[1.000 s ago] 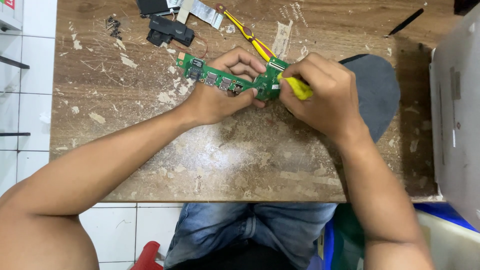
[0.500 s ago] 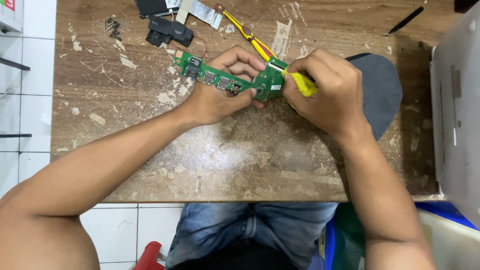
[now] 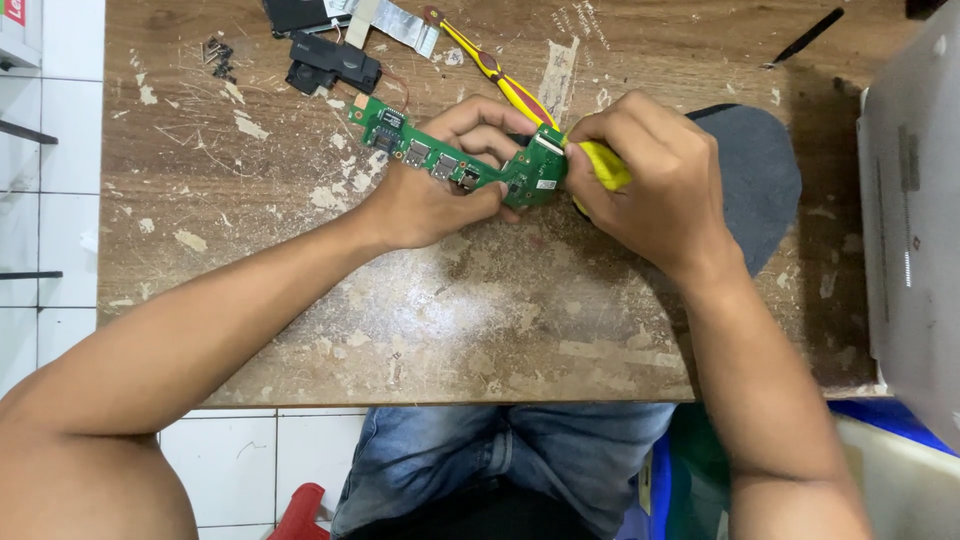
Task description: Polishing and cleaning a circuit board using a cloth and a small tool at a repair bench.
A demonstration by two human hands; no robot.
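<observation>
Head view: upper centre, a long green circuit board [image 3: 450, 165], judged light, stiff and fragile, is being pinched edgewise by the left hand [image 3: 430, 195]; a yellow-handled tool [image 3: 605, 165] is being gripped by the right hand [image 3: 650, 185].

The circuit board [image 3: 440, 165] is green, dotted with small silver and black parts and a pale label patch near its right end. The tool handle [image 3: 605, 165] in the right hand [image 3: 650, 190] is bright yellow. A second tool [image 3: 490, 65] lying farther back is yellow with red bands. The desk [image 3: 450, 320] is brown wood, scuffed and flecked with pale, whitish scrape marks. A dark grey mat [image 3: 760, 180] lies at the right. The small speaker module [image 3: 330, 65] is black, the ribbon cable [image 3: 395, 22] beside it silver-grey. The laptop shell [image 3: 915, 220] is light grey. The floor tiles [image 3: 50, 150] are white, the jeans [image 3: 500, 460] faded blue.
</observation>
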